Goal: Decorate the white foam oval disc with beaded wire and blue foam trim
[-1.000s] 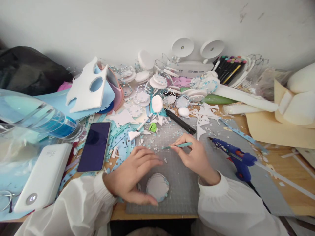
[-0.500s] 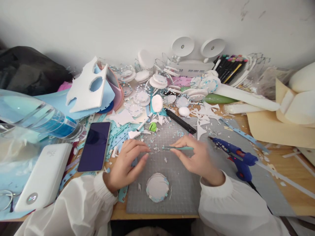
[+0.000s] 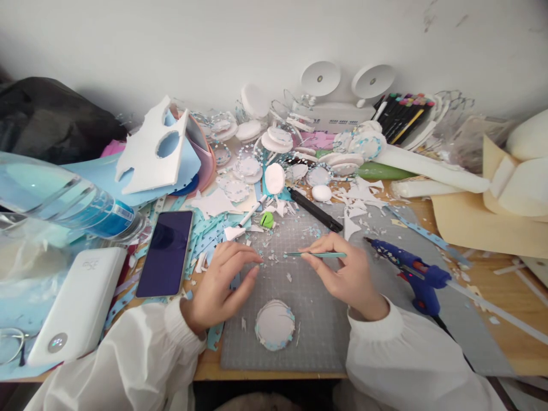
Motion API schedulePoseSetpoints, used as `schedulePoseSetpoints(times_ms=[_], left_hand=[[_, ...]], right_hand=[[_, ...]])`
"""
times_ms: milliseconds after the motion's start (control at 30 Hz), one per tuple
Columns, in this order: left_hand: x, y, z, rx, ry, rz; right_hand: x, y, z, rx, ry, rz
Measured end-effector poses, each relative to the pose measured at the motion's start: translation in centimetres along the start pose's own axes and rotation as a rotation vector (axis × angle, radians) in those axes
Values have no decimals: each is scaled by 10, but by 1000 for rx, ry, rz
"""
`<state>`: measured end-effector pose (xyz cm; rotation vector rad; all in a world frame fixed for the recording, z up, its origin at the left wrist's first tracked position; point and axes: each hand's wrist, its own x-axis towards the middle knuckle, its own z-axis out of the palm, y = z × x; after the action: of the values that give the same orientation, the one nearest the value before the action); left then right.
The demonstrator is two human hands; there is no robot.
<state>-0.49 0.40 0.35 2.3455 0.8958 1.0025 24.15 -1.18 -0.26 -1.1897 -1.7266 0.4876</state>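
My right hand (image 3: pixel 345 274) pinches thin green tweezers (image 3: pixel 317 254) over the grey cutting mat (image 3: pixel 317 337), tips pointing left toward small blue and white scraps. My left hand (image 3: pixel 222 282) rests on the mat's left edge with its fingertips pinched together by the scraps; whether it holds one is too small to tell. A white foam disc (image 3: pixel 274 325) with blue bits round its rim lies on the mat below both hands.
A dark phone (image 3: pixel 166 253) and white power bank (image 3: pixel 75 305) lie left. A blue glue gun (image 3: pixel 406 271) lies right. A black craft knife (image 3: pixel 314 210), foam discs, paper scraps, a water bottle (image 3: pixel 64 202) and markers (image 3: pixel 402 117) crowd the back.
My left hand lifted off the foam disc and moved up to the scraps, fingers pinching. My right hand with the tweezers stayed nearly in place.
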Motion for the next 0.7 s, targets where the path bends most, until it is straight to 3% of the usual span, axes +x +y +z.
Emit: schedulePoseSetpoints(times_ms=[200, 367, 533, 700], left_hand=[[-1, 1, -1, -7, -21, -24], [-2, 1, -2, -11, -24, -23], [-2, 1, -2, -13, -19, -20], [-1, 1, 0, -69, 2, -70]], right_hand=[[3, 3, -6, -85, -143, -125], [1, 8, -2, -121, -128, -109], [0, 5, -1, -32, -61, 10], [0, -6, 3, 311, 56, 207]])
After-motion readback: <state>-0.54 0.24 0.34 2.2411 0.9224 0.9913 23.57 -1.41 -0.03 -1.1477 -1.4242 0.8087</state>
